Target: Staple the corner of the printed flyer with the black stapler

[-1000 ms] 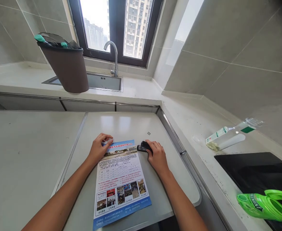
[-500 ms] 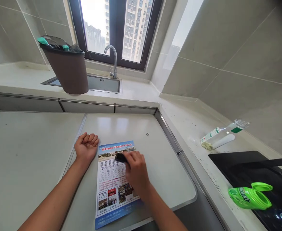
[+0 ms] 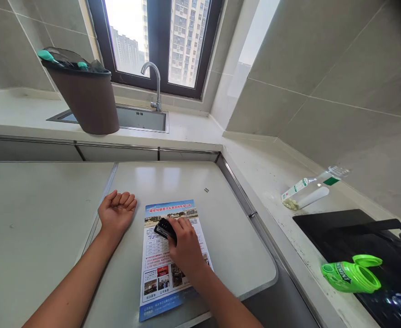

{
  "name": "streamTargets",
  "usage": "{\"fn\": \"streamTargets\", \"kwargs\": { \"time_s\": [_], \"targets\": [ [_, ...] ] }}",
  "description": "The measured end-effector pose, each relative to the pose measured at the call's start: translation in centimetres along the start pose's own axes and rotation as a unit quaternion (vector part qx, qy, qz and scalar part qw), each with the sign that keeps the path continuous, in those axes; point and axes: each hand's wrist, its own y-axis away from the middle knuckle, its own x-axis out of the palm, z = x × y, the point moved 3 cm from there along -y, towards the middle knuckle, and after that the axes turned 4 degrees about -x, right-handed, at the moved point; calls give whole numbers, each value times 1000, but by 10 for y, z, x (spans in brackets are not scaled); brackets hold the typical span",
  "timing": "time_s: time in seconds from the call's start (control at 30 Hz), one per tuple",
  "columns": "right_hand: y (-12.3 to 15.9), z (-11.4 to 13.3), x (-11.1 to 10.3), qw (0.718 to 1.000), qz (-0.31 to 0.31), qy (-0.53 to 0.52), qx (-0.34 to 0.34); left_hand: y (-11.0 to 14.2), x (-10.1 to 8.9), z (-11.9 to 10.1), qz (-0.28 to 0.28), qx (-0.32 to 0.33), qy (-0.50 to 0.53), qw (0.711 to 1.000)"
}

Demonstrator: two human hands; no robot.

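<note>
My right hand (image 3: 187,243) grips a black stapler (image 3: 165,229) over the upper part of a printed flyer (image 3: 156,278). Whether the stapler touches the paper is hard to tell. Blue bands, photos and Chinese text cover the flyer, which lies on a white folding table (image 3: 234,246); my right hand and forearm hide part of it. Left of the flyer, my left hand (image 3: 117,210) rests palm up on the table near its seam. Its fingers are curled in, with nothing in them. Two small dark strips (image 3: 206,190), perhaps staples, lie beyond the flyer.
A brown bin (image 3: 89,102) with bottles stands at the sink (image 3: 142,119), beside the faucet (image 3: 157,86). Along the right counter (image 3: 255,164) are a clear bottle (image 3: 310,189), a black cooktop (image 3: 344,232) and a green tub (image 3: 351,275) with its lid up.
My right hand has shifted slightly left and turned the stapler, so more of it shows. The flyer has slid a little right and rotated. The camera view has moved slightly; my left hand stays curled.
</note>
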Motion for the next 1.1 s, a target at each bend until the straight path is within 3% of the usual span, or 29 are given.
{"fn": "streamTargets", "kwargs": {
  "time_s": [0.37,0.83,1.03,1.1],
  "targets": [
    [10,-90,-65,995,-67,52,43,-3,-1,2,-5,-7,3,1000],
    [7,-111,-83,999,-41,10,30,-4,-3,3,0,-4,-17,1000],
    [-3,-131,-102,996,61,-61,9,-2,-2,2,-4,14,-49,999],
    [-15,-144,-108,995,21,-96,16,-2,-2,2,-8,16,-60,998]
  ]
}}
